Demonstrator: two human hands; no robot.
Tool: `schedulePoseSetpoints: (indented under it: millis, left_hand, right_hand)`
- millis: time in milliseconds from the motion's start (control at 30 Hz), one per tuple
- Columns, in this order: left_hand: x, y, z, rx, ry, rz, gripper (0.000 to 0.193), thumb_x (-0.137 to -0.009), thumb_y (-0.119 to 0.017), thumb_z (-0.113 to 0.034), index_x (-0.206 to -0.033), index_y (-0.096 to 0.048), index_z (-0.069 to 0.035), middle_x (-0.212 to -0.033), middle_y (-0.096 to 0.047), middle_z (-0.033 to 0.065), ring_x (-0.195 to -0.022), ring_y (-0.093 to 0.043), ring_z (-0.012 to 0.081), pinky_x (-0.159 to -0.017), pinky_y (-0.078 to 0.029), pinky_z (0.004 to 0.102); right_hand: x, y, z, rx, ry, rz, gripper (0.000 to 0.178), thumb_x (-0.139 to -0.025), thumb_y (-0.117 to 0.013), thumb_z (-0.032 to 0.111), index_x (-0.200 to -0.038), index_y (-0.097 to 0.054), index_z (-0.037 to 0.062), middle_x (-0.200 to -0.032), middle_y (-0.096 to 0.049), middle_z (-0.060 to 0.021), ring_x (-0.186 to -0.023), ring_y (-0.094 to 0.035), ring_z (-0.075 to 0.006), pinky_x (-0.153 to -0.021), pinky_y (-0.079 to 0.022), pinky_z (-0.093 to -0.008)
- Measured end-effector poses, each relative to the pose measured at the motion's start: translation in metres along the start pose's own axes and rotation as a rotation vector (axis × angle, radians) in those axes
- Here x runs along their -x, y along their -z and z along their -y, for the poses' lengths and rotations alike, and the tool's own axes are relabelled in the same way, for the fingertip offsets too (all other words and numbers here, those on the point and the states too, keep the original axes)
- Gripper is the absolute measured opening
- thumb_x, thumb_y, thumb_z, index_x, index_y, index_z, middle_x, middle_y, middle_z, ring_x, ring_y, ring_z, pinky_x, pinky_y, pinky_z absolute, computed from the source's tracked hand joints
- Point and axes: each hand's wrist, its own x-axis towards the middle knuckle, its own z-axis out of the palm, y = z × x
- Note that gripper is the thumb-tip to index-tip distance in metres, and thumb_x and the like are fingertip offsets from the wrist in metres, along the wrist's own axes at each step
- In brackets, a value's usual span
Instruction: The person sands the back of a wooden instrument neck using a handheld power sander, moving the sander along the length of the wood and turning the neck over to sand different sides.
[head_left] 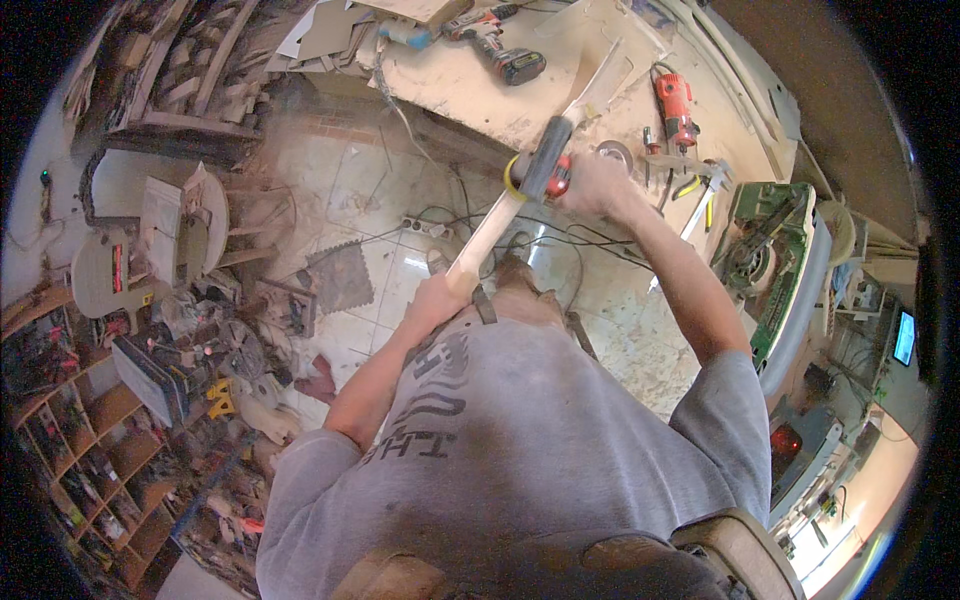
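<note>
My left hand (pixel 437 303) is closed round the near end of a long pale wooden strip (pixel 488 236), close to my waist. The strip slants up and away to the right, and its far end reaches over the workbench (pixel 450 88). My right hand (pixel 597 187) grips a red handheld power tool (pixel 557 178), probably a sander. Its dark grey pad (pixel 548 158) and a yellow round edge lie across the strip. Whether the pad presses on the wood cannot be made out. Most of the tool's body is hidden behind my fingers.
On the bench lie a cordless drill (pixel 508 58), a red corded power tool (pixel 676 110), a loose disc (pixel 614 152) and a caliper-like tool (pixel 710 185). Cables and a power strip (pixel 428 228) lie on the dusty floor. A green-edged machine (pixel 770 255) stands right; shelves (pixel 100 440) stand left.
</note>
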Motion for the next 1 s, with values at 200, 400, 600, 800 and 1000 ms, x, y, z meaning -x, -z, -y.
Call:
schedulePoseSetpoints:
  millis: [200,400,600,800,1000]
  left_hand:
    - [0.009,0.009,-0.026,-0.044,-0.019,0.014,0.046,-0.08,-0.081,-0.031,-0.113,-0.07,-0.001,-0.105,-0.074,0.0292,-0.105,-0.071,0.0469,-0.087,-0.058,0.0517]
    - [-0.002,-0.005,0.0,-0.083,0.013,0.021,0.048,-0.081,-0.08,-0.033,-0.116,-0.07,-0.002,-0.103,-0.075,0.028,-0.103,-0.072,0.0472,-0.087,-0.058,0.0533]
    - [0.015,0.003,-0.011,-0.141,-0.051,-0.117,0.053,-0.086,-0.079,-0.047,-0.106,-0.073,0.001,-0.095,-0.074,0.0299,-0.093,-0.073,0.0483,-0.08,-0.059,0.0544]
    - [0.028,0.012,-0.024,-0.136,-0.052,-0.057,0.058,-0.085,-0.08,-0.051,-0.106,-0.072,0.003,-0.093,-0.074,0.0303,-0.093,-0.074,0.0482,-0.08,-0.06,0.0555]
    - [0.04,0.017,-0.035,-0.118,-0.047,-0.12,0.057,-0.088,-0.077,-0.048,-0.104,-0.07,0.006,-0.089,-0.073,0.0315,-0.09,-0.073,0.0496,-0.077,-0.06,0.0561]
  right_hand:
    - [-0.026,0.012,-0.058,0.001,-0.173,-0.06,0.052,-0.067,-0.081,0.049,-0.1,-0.08,0.0092,-0.095,-0.078,-0.0207,-0.092,-0.077,-0.0371,-0.083,-0.06,-0.0482]
    - [0.019,-0.032,0.01,-0.018,0.089,-0.002,0.053,-0.07,-0.08,0.05,-0.092,-0.076,0.0021,-0.09,-0.077,-0.0235,-0.087,-0.076,-0.0413,-0.079,-0.061,-0.051]
    - [0.036,-0.026,0.012,-0.063,0.04,0.007,0.056,-0.07,-0.08,0.048,-0.098,-0.075,0.0003,-0.095,-0.077,-0.024,-0.092,-0.076,-0.0409,-0.083,-0.06,-0.0499]
    - [-0.001,0.016,-0.047,-0.114,-0.18,-0.033,0.06,-0.07,-0.082,0.049,-0.111,-0.074,0.0051,-0.101,-0.077,-0.0235,-0.101,-0.075,-0.0388,-0.092,-0.058,-0.0489]
    - [0.017,-0.01,-0.02,-0.061,-0.101,0.008,0.06,-0.073,-0.081,0.053,-0.107,-0.076,0.0039,-0.101,-0.077,-0.0253,-0.098,-0.075,-0.0407,-0.089,-0.059,-0.0508]
